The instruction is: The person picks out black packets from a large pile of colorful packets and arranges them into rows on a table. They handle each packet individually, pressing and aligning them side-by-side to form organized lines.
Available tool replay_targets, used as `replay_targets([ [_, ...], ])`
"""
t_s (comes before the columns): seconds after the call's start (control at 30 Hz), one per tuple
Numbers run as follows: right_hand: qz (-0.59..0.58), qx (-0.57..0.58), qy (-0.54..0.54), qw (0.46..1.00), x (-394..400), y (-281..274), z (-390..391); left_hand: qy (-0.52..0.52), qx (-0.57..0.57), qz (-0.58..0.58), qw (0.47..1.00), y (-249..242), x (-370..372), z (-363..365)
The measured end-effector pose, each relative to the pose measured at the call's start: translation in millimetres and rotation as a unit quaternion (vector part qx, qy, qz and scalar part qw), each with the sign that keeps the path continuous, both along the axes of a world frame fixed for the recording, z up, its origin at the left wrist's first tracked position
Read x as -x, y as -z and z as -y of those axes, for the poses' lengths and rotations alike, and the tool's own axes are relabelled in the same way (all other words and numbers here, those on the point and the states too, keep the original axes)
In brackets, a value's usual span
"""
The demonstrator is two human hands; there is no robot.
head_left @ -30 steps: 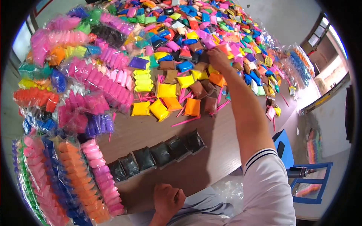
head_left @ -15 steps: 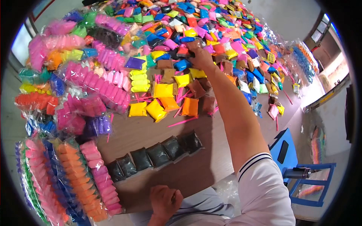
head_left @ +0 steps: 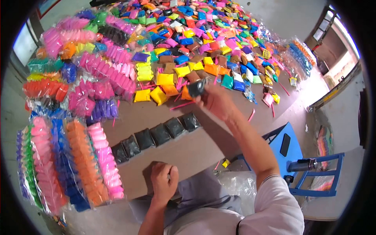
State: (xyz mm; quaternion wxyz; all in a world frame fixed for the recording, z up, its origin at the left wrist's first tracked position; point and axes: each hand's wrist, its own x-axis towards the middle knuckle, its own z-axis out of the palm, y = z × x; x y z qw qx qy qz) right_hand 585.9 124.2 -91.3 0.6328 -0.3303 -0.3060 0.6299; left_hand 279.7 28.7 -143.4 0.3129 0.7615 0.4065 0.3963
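My right hand (head_left: 217,102) pinches a small black packet (head_left: 197,88) above the table, near the front of the heap. On the bare tabletop lies a slanting row of several black packets (head_left: 159,134), side by side in dark, shiny wrapping. My left hand (head_left: 164,181) is curled closed at the table's near edge, below that row, and nothing shows in it. Yellow packets (head_left: 166,79) and orange packets (head_left: 211,69) lie just beyond my right hand, with pink strips (head_left: 182,106) among them.
A large heap of mixed coloured packets (head_left: 203,37) covers the far table. Bagged stacks of pink packets (head_left: 105,72) and long strips of orange packets (head_left: 84,156) fill the left. At the right stands a blue chair (head_left: 288,147) with a phone (head_left: 285,145) and a bottle (head_left: 303,165).
My right hand has drawn back from the heap towards me and now holds a black packet. My left hand has shifted slightly up onto the table edge. The view has shifted a little.
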Motion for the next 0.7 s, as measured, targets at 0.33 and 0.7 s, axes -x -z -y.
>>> replay_targets([
  [0.33, 0.05, 0.061, -0.026, 0.997, 152, 50, 135, 0.053, 0.152, 0.07, 0.984, -3, 9, 3],
  [0.7, 0.266, -0.055, -0.002, 0.962, 143, 61, 131, 0.034, 0.076, 0.057, 0.995, 10, 14, 7],
])
